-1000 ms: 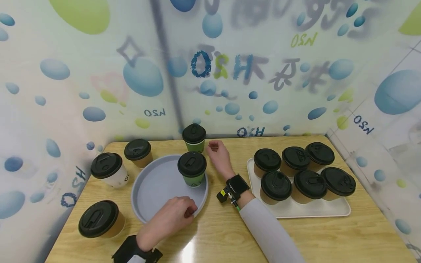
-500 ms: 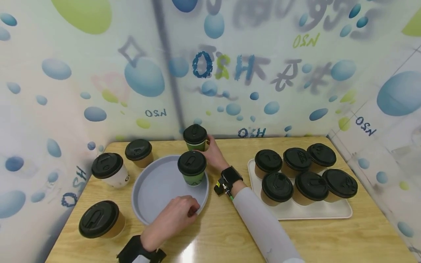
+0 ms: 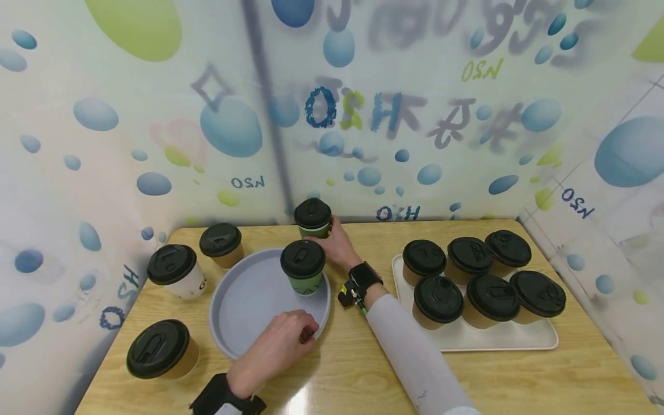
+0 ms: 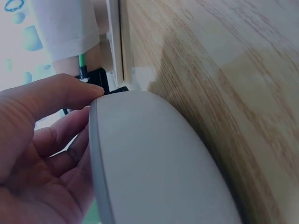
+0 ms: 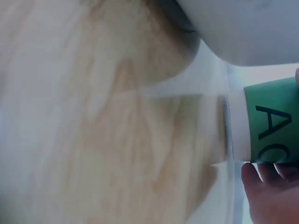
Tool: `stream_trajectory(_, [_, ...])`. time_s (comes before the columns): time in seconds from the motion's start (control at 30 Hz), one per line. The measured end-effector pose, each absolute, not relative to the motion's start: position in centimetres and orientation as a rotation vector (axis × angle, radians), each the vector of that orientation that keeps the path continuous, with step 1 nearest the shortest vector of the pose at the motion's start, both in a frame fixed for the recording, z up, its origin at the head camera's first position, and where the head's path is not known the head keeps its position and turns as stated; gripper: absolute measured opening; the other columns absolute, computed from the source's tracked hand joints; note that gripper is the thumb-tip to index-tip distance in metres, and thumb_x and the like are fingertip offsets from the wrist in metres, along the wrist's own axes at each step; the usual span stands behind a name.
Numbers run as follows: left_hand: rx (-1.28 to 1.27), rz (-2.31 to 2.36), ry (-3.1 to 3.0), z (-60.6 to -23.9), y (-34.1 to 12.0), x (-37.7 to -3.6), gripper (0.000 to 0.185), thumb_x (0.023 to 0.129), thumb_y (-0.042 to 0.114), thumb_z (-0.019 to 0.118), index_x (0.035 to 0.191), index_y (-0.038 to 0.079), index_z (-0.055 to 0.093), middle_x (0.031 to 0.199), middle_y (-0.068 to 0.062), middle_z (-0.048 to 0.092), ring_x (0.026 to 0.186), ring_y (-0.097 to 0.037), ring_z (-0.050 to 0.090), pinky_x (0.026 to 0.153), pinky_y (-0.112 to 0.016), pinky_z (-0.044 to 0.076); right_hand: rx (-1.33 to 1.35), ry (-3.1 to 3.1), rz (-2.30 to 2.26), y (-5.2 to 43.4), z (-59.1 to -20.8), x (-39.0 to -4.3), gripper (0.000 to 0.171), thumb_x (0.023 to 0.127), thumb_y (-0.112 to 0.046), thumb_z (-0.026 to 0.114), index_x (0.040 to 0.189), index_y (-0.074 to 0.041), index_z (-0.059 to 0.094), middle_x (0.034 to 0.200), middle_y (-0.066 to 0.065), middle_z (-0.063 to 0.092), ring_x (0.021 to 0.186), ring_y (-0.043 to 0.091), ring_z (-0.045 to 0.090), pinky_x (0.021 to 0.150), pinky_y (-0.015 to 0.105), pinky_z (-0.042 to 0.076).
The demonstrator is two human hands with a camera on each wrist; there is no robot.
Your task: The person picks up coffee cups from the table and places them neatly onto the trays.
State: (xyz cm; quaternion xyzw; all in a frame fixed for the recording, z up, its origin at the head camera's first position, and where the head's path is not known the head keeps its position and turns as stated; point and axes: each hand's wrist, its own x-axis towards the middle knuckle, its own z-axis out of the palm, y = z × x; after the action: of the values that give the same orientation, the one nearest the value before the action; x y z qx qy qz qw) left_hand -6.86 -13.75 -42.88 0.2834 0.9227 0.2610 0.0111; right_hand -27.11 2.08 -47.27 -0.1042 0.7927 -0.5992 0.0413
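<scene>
The work seems partly done: the front green cup (image 3: 304,270) stands inside the right edge of the round tray (image 3: 244,308), the rear green cup (image 3: 313,215), wrapped by the right hand (image 3: 339,245) at the far edge of the table (image 3: 358,343), is not yet aboard, and whether the left hand (image 3: 277,341) grips the rim is unclear.

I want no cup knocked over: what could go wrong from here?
The right hand, gripping the rear green cup, is close behind the front green cup and might knock it. That front cup stands near the edge of the round tray, whose rim the left hand touches; a tug might topple it.
</scene>
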Motion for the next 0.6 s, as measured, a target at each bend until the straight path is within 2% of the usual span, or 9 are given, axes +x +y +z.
stream_trajectory(0.23, [0.835, 0.829, 2.895, -43.1, -13.2, -7.2, 0.011, 0.077, 0.000, 0.077, 0.082, 0.009, 0.074, 0.075, 0.004, 0.061, 0.068, -0.005, 0.054, 0.059, -0.024, 0.046, -0.193, 2.441, -1.960, 3.9, -46.3, -25.7, 0.092, 0.090, -0.037, 0.082, 0.159, -0.007, 0.028, 0.154, 0.017, 0.044, 0.143, 0.033, 0.043, 0.115, 0.049, 0.038])
stream_trajectory(0.43, [0.860, 0.795, 2.990, -43.3, -12.5, -7.6, 0.020, 0.077, 0.001, 0.077, 0.072, 0.015, 0.064, 0.071, 0.007, 0.053, 0.064, -0.005, 0.048, 0.056, -0.024, 0.040, -0.113, 2.430, -2.090, 5.7, -45.8, -24.4, 0.089, 0.090, -0.037, 0.081, 0.158, -0.010, 0.030, 0.153, 0.015, 0.044, 0.142, 0.033, 0.044, 0.113, 0.048, 0.041])
stream_trajectory(0.6, [0.874, 0.756, 3.069, -43.7, -11.8, -7.8, 0.025, 0.077, -0.002, 0.077, 0.070, 0.013, 0.058, 0.069, 0.005, 0.050, 0.063, -0.008, 0.047, 0.054, -0.026, 0.039, -0.070, 2.392, -2.142, 6.9, -45.7, -23.1, 0.095, 0.090, -0.036, 0.081, 0.162, -0.012, 0.023, 0.155, 0.014, 0.040, 0.143, 0.033, 0.043, 0.112, 0.048, 0.042])
